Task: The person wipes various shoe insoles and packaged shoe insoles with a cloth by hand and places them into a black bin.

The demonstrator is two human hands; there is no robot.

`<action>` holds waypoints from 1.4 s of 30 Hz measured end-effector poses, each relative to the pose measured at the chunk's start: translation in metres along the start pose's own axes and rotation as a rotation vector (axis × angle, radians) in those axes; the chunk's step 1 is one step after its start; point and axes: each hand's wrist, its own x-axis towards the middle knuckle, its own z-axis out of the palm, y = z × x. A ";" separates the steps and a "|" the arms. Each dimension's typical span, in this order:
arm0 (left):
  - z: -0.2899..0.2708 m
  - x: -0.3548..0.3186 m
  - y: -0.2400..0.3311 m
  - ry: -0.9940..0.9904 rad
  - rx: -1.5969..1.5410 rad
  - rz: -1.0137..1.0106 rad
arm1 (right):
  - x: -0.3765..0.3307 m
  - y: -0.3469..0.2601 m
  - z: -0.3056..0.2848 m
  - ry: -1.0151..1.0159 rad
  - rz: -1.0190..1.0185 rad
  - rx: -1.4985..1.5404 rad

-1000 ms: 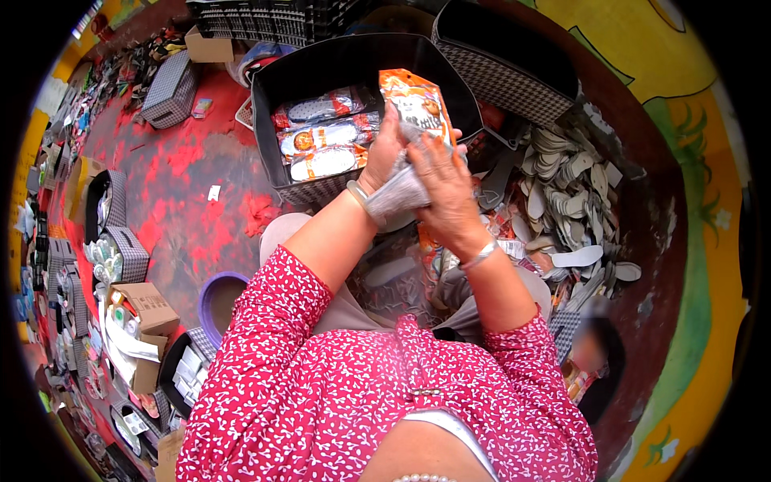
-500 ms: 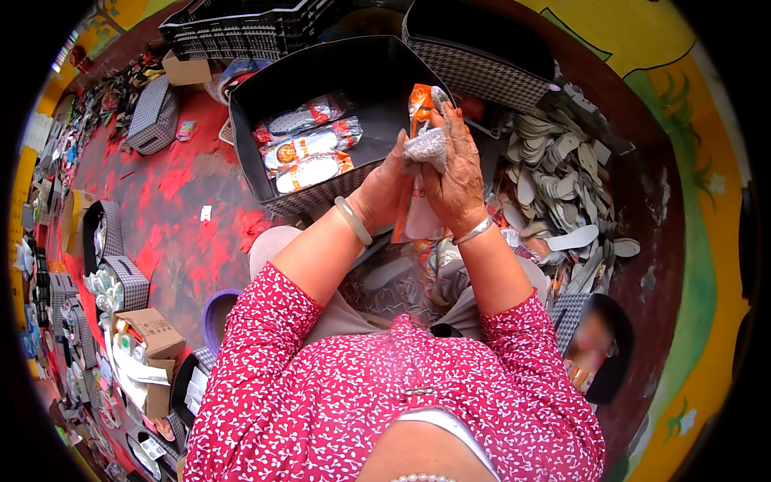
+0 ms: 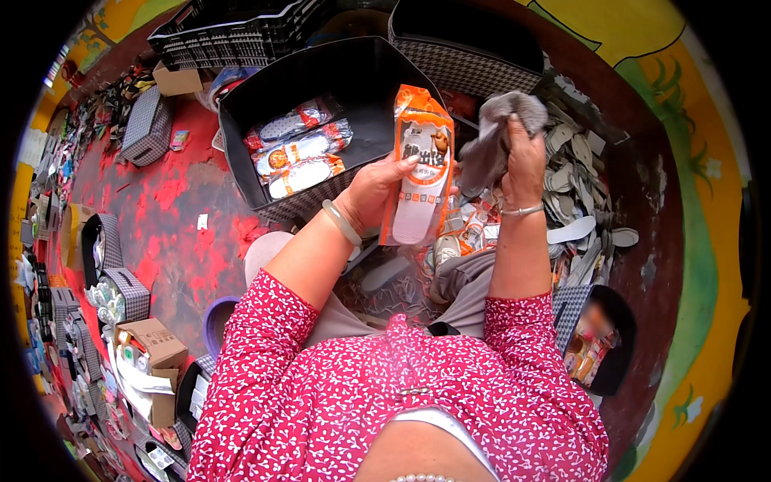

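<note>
Far left of frame: small checked fabric boxes [image 3: 108,277] and an open cardboard carton [image 3: 152,353] along a red-painted floor [image 3: 173,233].

Upper centre: a large black bin [image 3: 337,88] with checked sides, three bagged insole packs [image 3: 301,153] lying flat in its lower left corner, long axes running roughly left to right.

Centre: left hand [image 3: 373,193], bangle at the wrist, fingers closed around the left edge of an orange-and-clear insole packet [image 3: 418,173]. Packet is held upright above the lap; long axis near vertical, orange header toward the top of frame, clear end toward the bottom, printed face to the camera.

Right of centre: right hand [image 3: 520,165], fingers curled tight on a grey insole [image 3: 502,132] that droops leftward, almost touching the packet's top edge.

Far right: a loose pile of grey insoles [image 3: 586,185] on the floor.

Judgement: keeping the packet steady and its mouth uppermost, with the insole aligned to the packet's length, would suit the handling best.
</note>
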 end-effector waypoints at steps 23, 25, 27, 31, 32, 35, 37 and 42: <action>-0.019 0.007 -0.005 0.023 1.032 -0.278 | -0.031 0.024 0.026 -0.411 0.154 -0.476; -0.025 0.010 -0.005 -0.082 1.286 -0.181 | -0.026 0.031 0.024 -0.325 0.210 -0.422; -0.024 0.009 -0.007 -0.105 1.358 -0.075 | -0.017 0.038 0.016 -0.249 0.198 -0.303; -0.016 0.006 -0.005 -0.180 1.418 0.160 | 0.008 0.017 -0.014 -0.173 0.314 0.038; -0.011 0.004 -0.004 -0.118 1.251 0.039 | 0.014 0.013 -0.023 -0.168 0.375 0.165; 0.008 -0.003 0.004 -0.019 0.888 -0.187 | 0.008 -0.013 -0.022 -0.266 0.394 0.394; 0.011 -0.003 0.010 -0.073 0.844 -0.186 | 0.003 -0.016 -0.021 -0.397 0.366 0.534; 0.003 -0.003 0.013 -0.074 0.616 -0.214 | -0.010 -0.016 -0.005 -0.546 0.269 0.414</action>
